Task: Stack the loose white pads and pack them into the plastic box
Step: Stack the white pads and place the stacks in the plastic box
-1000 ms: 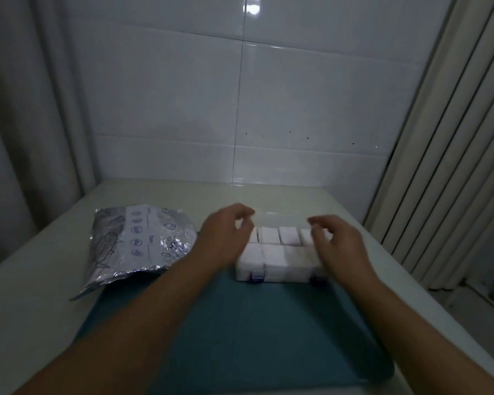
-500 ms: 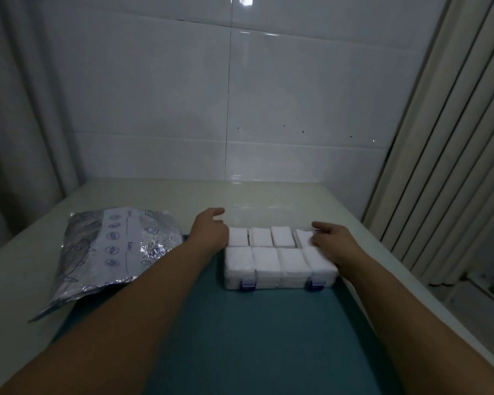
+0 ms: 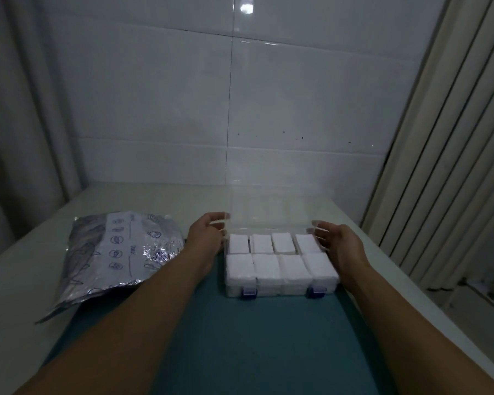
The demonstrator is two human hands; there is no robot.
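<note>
A pale, off-white table (image 3: pixel 268 195) runs back to a wall of large glossy white tiles (image 3: pixel 154 95), where a ceiling light shows as a bright spot high on the glaze and a few dark specks dot the tile to the right of centre. Grey curtains (image 3: pixel 26 109) hang at the left, and ribbed, cream-coloured vertical folds (image 3: pixel 454 152) close off the right side, with a strip of floor below them. The room is dim.

A teal mat (image 3: pixel 254 337) covers the near middle of the table. At its far end sits the clear plastic box (image 3: pixel 281 290), two purple latches (image 3: pixel 249 292) on its front wall. White pads (image 3: pixel 265 269) fill it in two rows of four, stacked up to the rim. Its transparent lid (image 3: pixel 268 212) stands raised behind the compartments.

The left hand (image 3: pixel 204 236) is at the lid's left edge, fingers curled and pinching it near the corner. The right hand (image 3: pixel 341 243) is at the lid's right edge, fingers bent around it in a light hold; how firmly they grip I cannot tell through the clear plastic.

A crinkled silver foil bag (image 3: pixel 111 258) printed with small round icons lies flat on the table just left of the left forearm, one corner overlapping the mat.
</note>
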